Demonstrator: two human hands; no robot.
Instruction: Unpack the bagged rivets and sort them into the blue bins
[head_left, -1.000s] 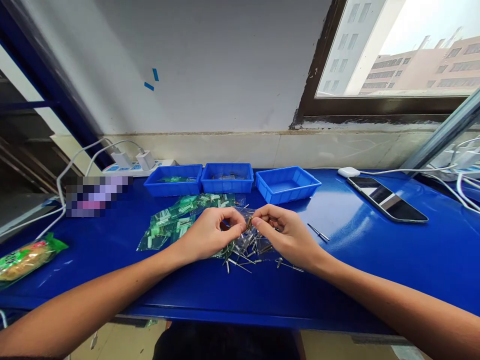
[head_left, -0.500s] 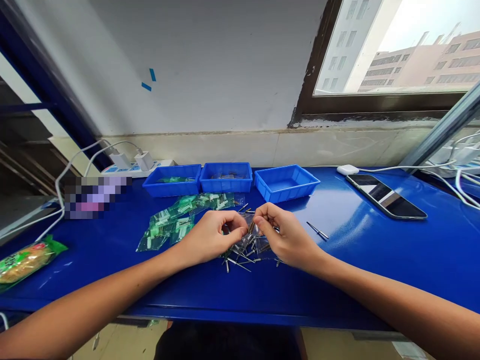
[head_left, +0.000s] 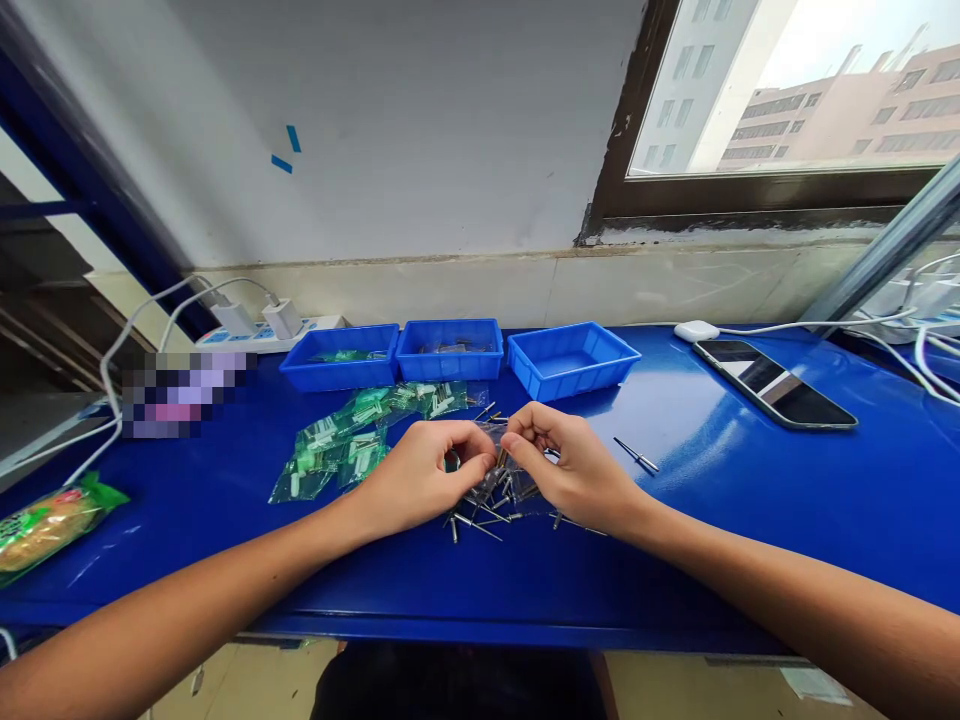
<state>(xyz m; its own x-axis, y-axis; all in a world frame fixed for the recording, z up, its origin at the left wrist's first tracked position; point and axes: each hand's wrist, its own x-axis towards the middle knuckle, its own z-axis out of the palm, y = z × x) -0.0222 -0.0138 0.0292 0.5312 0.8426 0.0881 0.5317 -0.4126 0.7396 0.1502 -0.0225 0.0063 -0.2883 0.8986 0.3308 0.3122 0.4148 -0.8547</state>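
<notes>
i've got l hand (head_left: 442,465) & r hand (head_left: 566,455) grips pinched tog. on a clear bag (head_left: 495,432) btwn them, over loose rivets (head_left: 454,531) on the counter (head_left: 412,590). blue l bin (head_left: 341,377) holds green pkts (head_left: 351,356); blue mid bin (head_left: 450,373), clear pkts (head_left: 454,347).

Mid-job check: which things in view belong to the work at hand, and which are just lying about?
Likely part of the work:
- clear plastic bags, by both hands
- loose metal pins
- green-tinted packets
- three blue trays

Apparently just lying about:
- phone
- small white case
- wrapped snack
- power strip with chargers
</notes>
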